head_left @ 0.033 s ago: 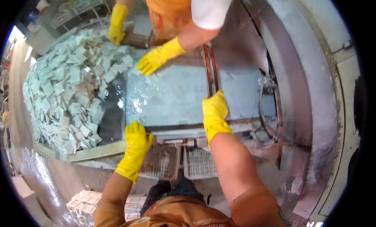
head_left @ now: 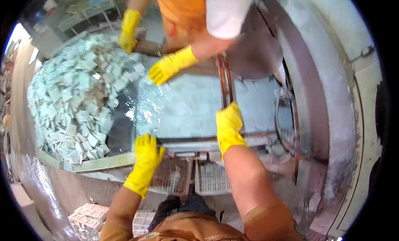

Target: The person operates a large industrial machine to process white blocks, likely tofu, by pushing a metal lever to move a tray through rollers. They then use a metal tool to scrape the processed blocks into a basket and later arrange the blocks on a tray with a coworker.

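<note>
A wet, pale blue bed (head_left: 187, 116) with faint square outlines spreads in front of me. My left hand (head_left: 146, 158), in a yellow rubber glove, is at its near left edge, fingers stretched out and holding nothing. My right hand (head_left: 229, 124), gloved alike, is closed round the near end of a rusty twin rail (head_left: 225, 81) that crosses the bed from near to far. The grasped end is hidden by the glove. To the left a big heap of small pale square tiles (head_left: 72, 99) is piled beside the bed.
Across the bed stands a co-worker in an orange apron (head_left: 183, 10), one gloved hand (head_left: 166, 68) at its far left edge, the other (head_left: 128, 35) by the heap. Below the near edge are plastic crates (head_left: 212, 178). A hose (head_left: 277, 120) hangs at the right end.
The whole picture has shifted slightly. Both my hands keep their places against the bed and the rail.
</note>
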`<state>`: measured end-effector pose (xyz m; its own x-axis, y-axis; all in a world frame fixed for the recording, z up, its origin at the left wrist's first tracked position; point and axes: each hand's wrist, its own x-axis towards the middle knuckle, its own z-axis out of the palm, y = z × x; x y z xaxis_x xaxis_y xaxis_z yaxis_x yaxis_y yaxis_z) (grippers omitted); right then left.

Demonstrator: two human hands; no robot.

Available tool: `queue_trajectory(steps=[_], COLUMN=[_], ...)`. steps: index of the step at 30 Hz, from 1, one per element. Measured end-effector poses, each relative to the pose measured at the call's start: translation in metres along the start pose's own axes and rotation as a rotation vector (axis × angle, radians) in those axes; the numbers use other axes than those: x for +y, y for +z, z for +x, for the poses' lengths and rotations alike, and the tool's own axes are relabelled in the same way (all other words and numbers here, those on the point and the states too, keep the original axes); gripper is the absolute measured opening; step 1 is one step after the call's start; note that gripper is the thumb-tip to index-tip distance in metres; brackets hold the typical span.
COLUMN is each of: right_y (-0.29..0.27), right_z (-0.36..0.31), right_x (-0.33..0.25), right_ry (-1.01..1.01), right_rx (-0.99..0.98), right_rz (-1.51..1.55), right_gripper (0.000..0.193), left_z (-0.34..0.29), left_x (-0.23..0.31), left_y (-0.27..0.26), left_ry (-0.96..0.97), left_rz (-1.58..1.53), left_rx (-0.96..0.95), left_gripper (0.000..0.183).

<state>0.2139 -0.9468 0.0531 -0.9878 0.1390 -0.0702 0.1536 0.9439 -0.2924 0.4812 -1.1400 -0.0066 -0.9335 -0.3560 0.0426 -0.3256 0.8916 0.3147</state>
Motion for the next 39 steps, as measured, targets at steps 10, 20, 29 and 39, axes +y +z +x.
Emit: queue_trajectory(steps=[10,20,29,39], right_y=[0.009,0.075,0.016,0.077], right_z=[0.021,0.08,0.034,-0.065], right_x=[0.042,0.061,0.114,0.309], right_ry=[-0.078,-0.304,-0.154,0.561], right_rx=[0.119,-0.117,-0.728,-1.053], right_rz=[0.112,0.181,0.775,1.099], right_gripper=[0.029,0.093,0.034,0.062], left_z=[-0.175,-0.531,-0.644,-0.691], left_x=[0.024,0.061,0.054,-0.066], left_y=[-0.051,0.027,0.014,0.01], left_ry=[0.081,-0.645,-1.437,-1.667], left_rz=[-0.239,0.155,-0.273,-0.349], left_rx=[0.306,0.134,0.023,0.065], left_gripper=[0.055,0.021,0.069,0.069])
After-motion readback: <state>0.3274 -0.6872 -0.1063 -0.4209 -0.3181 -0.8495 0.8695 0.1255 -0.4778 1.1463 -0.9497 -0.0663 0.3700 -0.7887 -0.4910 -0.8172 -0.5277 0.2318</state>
